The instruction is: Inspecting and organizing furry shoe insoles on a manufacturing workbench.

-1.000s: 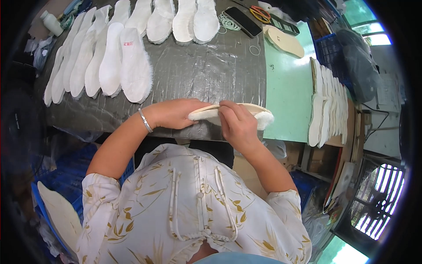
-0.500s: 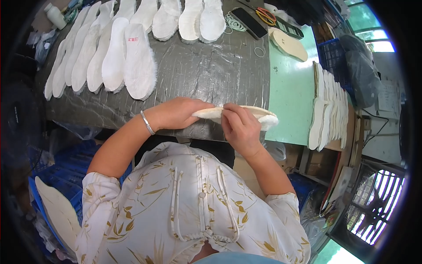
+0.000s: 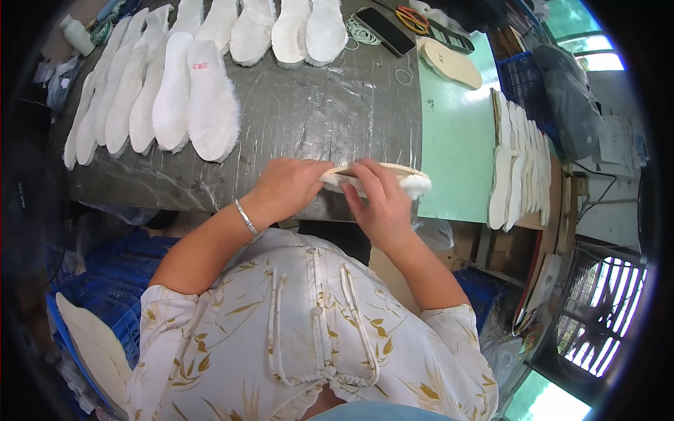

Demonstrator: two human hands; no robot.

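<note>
A fleecy white insole (image 3: pixel 415 184) with a beige sole layer is held on edge between my two hands, just above the table's front edge. My left hand (image 3: pixel 286 188) is closed on its left end, the fingertips partly hidden. My right hand (image 3: pixel 385 203) grips it near the middle, fingers over the upper edge and thumb on the near side. A gap shows between the beige layer and the fleece. Finished-looking white insoles (image 3: pixel 213 105) lie in overlapping rows at the left and back of the dark table (image 3: pixel 295 119).
On the green surface (image 3: pixel 456 154) at right lie a beige insole (image 3: pixel 453 64) and a row of stacked insoles (image 3: pixel 500 182). A phone (image 3: pixel 385 31), elastic cord (image 3: pixel 361 33) and orange-handled scissors (image 3: pixel 411 19) are at the back. Blue crates (image 3: pixel 112 281) stand lower left.
Both hands have shifted slightly with the insole, which now sits more tilted. My right thumb has moved apart from the fingers. The whole view has drifted a little.
</note>
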